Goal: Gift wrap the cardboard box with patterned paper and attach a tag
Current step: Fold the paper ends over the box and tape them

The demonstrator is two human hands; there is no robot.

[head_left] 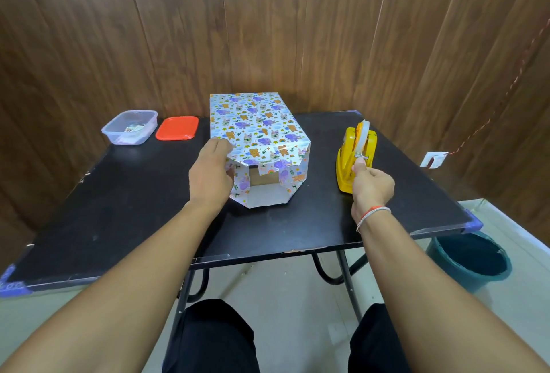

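The cardboard box (269,177), mostly covered in patterned paper (253,122), sits mid-counter (119,209), its near end still unfolded. The left hand (209,172) rests against the box's near-left corner, fingers curled over the paper edge there. The right hand (372,183) pinches what seems to be the tape end at the yellow tape dispenser (354,158), just right of the box.

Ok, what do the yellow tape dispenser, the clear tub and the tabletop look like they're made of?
The tape dispenser looks like glossy moulded plastic, with a small metal cutter. The clear tub seems thin see-through plastic; its contents show through. The tabletop appears to be black laminated board, chipped pale at the front edge.
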